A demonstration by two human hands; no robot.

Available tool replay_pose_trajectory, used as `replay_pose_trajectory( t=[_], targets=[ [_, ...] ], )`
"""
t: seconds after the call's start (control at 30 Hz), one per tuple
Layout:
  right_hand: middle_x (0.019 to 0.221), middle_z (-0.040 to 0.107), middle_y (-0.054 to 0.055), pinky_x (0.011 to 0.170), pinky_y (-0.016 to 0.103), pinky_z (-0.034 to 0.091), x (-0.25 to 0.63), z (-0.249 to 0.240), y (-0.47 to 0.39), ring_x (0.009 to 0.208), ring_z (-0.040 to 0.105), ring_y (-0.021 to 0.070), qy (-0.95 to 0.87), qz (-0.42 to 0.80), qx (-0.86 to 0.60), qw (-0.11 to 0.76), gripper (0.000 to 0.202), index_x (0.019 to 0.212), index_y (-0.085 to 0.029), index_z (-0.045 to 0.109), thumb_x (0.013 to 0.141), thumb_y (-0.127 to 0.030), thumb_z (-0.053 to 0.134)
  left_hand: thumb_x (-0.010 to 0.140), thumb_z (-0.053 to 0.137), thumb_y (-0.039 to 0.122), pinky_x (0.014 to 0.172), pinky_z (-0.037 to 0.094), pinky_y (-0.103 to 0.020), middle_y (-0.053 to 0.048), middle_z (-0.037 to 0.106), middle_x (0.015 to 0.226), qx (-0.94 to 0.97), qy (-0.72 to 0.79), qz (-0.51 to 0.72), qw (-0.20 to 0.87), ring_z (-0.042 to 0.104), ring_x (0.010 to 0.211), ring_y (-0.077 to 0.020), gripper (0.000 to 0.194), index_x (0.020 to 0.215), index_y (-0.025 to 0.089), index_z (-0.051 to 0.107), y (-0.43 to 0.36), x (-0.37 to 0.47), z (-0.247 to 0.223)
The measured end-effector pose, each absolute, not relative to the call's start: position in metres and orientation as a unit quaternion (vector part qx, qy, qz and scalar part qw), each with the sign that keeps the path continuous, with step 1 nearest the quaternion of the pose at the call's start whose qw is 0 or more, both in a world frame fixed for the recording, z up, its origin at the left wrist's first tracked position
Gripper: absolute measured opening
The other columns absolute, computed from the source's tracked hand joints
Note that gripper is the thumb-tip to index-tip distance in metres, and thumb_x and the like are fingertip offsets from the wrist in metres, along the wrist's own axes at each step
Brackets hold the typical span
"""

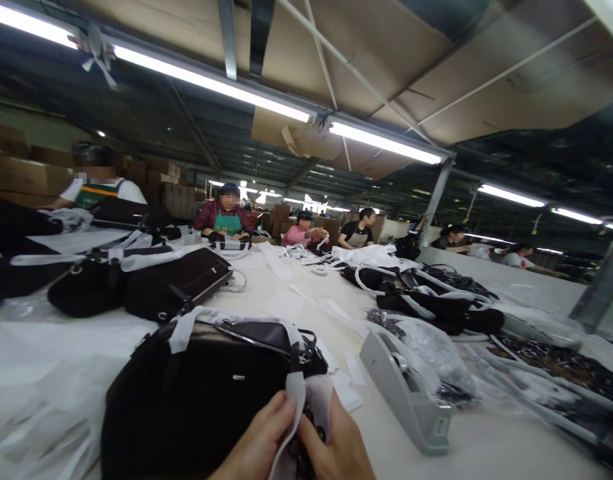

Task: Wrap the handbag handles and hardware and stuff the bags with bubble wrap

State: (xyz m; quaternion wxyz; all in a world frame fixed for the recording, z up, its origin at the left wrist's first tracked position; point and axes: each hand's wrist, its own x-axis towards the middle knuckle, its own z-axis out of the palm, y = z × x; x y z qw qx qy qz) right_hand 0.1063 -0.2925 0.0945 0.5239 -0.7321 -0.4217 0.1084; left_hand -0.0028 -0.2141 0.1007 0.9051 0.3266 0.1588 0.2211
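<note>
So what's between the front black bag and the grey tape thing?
In the head view, white paper pieces lie on the table between the black bag and the tape dispenser, with the right hand nearer the camera.

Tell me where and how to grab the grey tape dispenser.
I'd grip the near half of the tape dispenser from above, fingers across its two long side walls. The body is long and narrow, and clear plastic crowds its far right flank, while tabletop shows along its left.

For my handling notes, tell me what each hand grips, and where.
Both the left hand and right hand pinch white wrapping by its edges, beside the black bag.
</note>
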Motion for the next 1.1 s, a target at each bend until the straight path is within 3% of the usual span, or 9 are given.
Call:
replay_pose_trajectory(
  t=[0.2,0.33,0.43,0.53,0.67,0.77,0.87,0.97,1.1],
  targets=[
    [0.097,0.074,0.008,0.087,0.037,0.052,0.122,0.117,-0.306,0.096,0.067,0.0303,-0.488,0.26,-0.653,0.517,0.047,0.106,-0.02,0.071,0.075,-0.055,0.07,0.055,0.091,0.047,0.074,0.048,-0.029,-0.005,0.07,0.079,0.354,0.176,0.239,0.887,0.068,0.084,-0.0241,0.049,0.085,0.016,0.068,-0.203,0.009,0.088],
    [0.086,0.074,0.007,0.076,0.035,0.052,0.133,0.106,-0.304,0.079,0.067,0.0251,-0.439,0.413,-0.517,0.608,0.056,0.106,-0.016,0.07,0.066,-0.054,0.08,0.067,0.086,0.039,0.078,0.049,-0.03,-0.005,0.071,0.083,0.331,0.183,0.228,0.897,0.069,0.086,-0.0242,0.037,0.09,0.016,0.068,-0.202,0.007,0.086],
    [0.07,0.068,0.002,0.053,0.026,0.045,0.139,0.095,-0.302,0.055,0.059,0.0163,-0.36,0.426,-0.523,0.644,0.057,0.108,-0.017,0.07,0.07,-0.059,0.076,0.069,0.085,0.033,0.083,0.049,-0.033,-0.008,0.073,0.088,0.289,0.179,0.229,0.912,0.069,0.093,-0.0264,0.033,0.091,0.017,0.068,-0.206,0.004,0.091],
    [0.085,0.069,0.005,0.049,0.025,0.041,0.141,0.099,-0.302,0.06,0.057,0.0155,-0.367,0.231,-0.614,0.66,0.055,0.12,-0.021,0.067,0.078,-0.058,0.069,0.068,0.086,0.032,0.089,0.049,-0.036,-0.01,0.074,0.095,0.296,0.171,0.232,0.911,0.068,0.098,-0.0284,0.035,0.095,0.016,0.069,-0.207,0.003,0.095],
    [0.117,0.067,0.006,0.078,0.03,0.048,0.138,0.12,-0.29,0.096,0.061,0.0234,-0.457,-0.001,-0.635,0.622,0.046,0.124,-0.027,0.065,0.083,-0.048,0.067,0.067,0.087,0.033,0.092,0.048,-0.037,-0.011,0.074,0.099,0.312,0.158,0.232,0.908,0.069,0.096,-0.0288,0.042,0.101,0.015,0.069,-0.206,0.004,0.095],
    [0.101,0.073,0.004,0.082,0.032,0.046,0.134,0.136,-0.278,0.092,0.064,0.0226,-0.518,-0.026,-0.646,0.56,0.031,0.116,-0.027,0.069,0.088,-0.038,0.065,0.067,0.087,0.034,0.093,0.047,-0.037,-0.01,0.074,0.097,0.314,0.157,0.232,0.907,0.068,0.099,-0.0285,0.043,0.101,0.016,0.069,-0.204,0.002,0.092],
    [0.081,0.074,0.001,0.075,0.032,0.042,0.133,0.149,-0.279,0.076,0.064,0.0193,-0.595,-0.163,-0.625,0.478,0.012,0.092,-0.025,0.073,0.09,-0.024,0.061,0.066,0.088,0.037,0.096,0.046,-0.035,-0.01,0.074,0.095,0.307,0.144,0.239,0.91,0.067,0.103,-0.0287,0.044,0.1,0.015,0.07,-0.201,0.001,0.091],
    [0.08,0.074,0.001,0.075,0.034,0.038,0.132,0.153,-0.297,0.075,0.063,0.0188,-0.655,-0.347,-0.568,0.358,0.016,0.091,-0.025,0.07,0.091,-0.016,0.057,0.063,0.088,0.04,0.093,0.048,-0.035,-0.009,0.074,0.09,0.297,0.123,0.249,0.913,0.065,0.104,-0.0311,0.042,0.094,0.017,0.072,-0.196,0.003,0.093],
    [0.072,0.071,0.001,0.066,0.033,0.036,0.123,0.138,-0.312,0.063,0.06,0.016,-0.716,-0.417,-0.508,0.234,0.016,0.094,-0.021,0.068,0.093,-0.017,0.052,0.063,0.087,0.042,0.081,0.052,-0.034,-0.007,0.071,0.079,0.293,0.115,0.236,0.919,0.068,0.089,-0.0288,0.036,0.082,0.017,0.07,-0.196,0.003,0.095]
  ],
)
